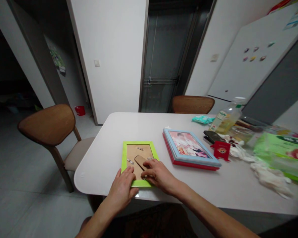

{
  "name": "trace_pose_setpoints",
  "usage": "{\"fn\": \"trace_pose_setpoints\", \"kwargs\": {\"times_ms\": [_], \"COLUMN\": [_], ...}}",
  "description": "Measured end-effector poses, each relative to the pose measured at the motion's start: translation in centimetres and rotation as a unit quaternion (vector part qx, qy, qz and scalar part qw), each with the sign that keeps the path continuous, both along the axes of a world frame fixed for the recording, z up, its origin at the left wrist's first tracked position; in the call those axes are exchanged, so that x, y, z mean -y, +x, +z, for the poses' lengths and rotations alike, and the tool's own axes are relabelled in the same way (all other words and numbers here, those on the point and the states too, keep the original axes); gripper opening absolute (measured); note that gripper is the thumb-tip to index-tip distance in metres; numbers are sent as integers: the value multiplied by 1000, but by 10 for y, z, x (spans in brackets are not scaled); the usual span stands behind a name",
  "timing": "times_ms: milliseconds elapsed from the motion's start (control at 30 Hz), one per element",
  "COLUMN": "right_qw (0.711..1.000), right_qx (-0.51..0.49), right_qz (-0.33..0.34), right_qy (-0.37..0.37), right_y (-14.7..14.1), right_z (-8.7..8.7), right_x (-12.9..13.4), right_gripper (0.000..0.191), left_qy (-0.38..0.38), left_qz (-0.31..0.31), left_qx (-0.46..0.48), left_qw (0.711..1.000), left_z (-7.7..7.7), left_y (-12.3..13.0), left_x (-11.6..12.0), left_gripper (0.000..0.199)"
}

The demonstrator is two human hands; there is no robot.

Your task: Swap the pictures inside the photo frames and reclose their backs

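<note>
Lying face down on the white bench (99,172), a green picture frame (124,155) is showing its brown backing board (131,151), near the bench's front edge. The left hand (122,186) is resting on the frame's lower left corner, its fingers close together and the thumb reaching along the near edge. The right hand (159,173) is bending over the lower right part of the backing, its fingers curling down beside the stand flap (140,162); whether the fingertips are pinching anything, I cannot tell. Small metal clips (130,161) are showing on the board around the flap. To the right of the green frame and apart from it, a blue frame (192,158) with a pink picture is lying on top of a red frame (171,153). Farther right, a red paper item (222,150), a dark object (213,136), crumpled tissues (270,178) and a green tissue pack (283,148) are sitting near a clear bottle (227,117) holding yellowish liquid. A turquoise packet (203,119) is lying toward the far edge.
</note>
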State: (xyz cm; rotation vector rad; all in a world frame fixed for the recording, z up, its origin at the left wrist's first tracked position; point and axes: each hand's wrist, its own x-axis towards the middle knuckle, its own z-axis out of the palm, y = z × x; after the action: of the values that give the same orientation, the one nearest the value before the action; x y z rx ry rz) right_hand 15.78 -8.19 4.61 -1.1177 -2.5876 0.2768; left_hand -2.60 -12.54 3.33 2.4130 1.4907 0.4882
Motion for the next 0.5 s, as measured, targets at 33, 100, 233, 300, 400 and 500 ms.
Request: {"fn": "trace_pose_setpoints", "kwargs": {"times_ms": [33,100,233,300,400,500], "right_qw": [1000,1000,999,999,998,998], "right_qx": [0,-6,-20,-21,-25,-33], "right_qz": [10,23,31,38,48,53], "right_qy": [-2,-2,-2,-7,-11,-4], "right_y": [-2,-7,-10,-9,-6,-6], "right_z": [0,-3,-8,-8,-5,-3], "right_x": [-2,-6,-9,-7,-2,5], "right_gripper": [18,19,19,20,22,25], "left_qy": [4,10,16,17,14,15], "left_qz": [1,1,-5,-7,-8,-10], "left_qx": [6,12,16,19,23,26], "left_qw": [1000,1000,1000,1000,1000,999], "left_z": [-3,-7,-13,-13,-12,-12], "left_y": [0,-2,-9,-12,-13,-12], "left_x": [-1,-2,-5,-5,-5,-4], "left_gripper": [23,26,30,31,32,31]}}
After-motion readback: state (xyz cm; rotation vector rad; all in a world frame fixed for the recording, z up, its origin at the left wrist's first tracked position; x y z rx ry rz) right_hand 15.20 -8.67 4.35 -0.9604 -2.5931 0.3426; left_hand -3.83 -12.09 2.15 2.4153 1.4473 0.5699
